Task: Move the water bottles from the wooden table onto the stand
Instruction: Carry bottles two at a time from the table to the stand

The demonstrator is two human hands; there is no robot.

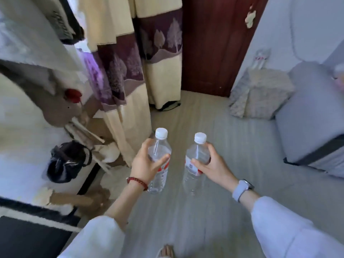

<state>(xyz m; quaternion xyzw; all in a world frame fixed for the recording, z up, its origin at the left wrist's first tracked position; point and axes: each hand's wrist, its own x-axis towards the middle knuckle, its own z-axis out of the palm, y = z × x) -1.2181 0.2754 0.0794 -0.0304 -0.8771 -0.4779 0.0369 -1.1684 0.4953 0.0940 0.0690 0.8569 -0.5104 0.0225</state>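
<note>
Floor (pixel 232 146): pale boards run ahead to a dark red door (pixel 214 43); neither the desk nor the stand shows anywhere in view.
Curtain (pixel 130 71): cream and purple cloth hangs to the floor just left of the bottles, with cluttered bags and cardboard beyond it.
Left bottle (pixel 159 161): clear plastic, white cap on, red-and-white label round the middle, carried upright in the air above the floor.
Right bottle (pixel 196 162): the same kind, upright, near the first but not touching it.
Left hand (pixel 147 164): its grip is wrapped round the left bottle's upper body, thumb across the front.
Right hand (pixel 212 164): its grip is wrapped round the right bottle just above the label.
Risk: smooth plastic could slip from a one-handed hold; the blur suggests quick motion, so a bottle may knock the curtain or clutter on the left.
</note>
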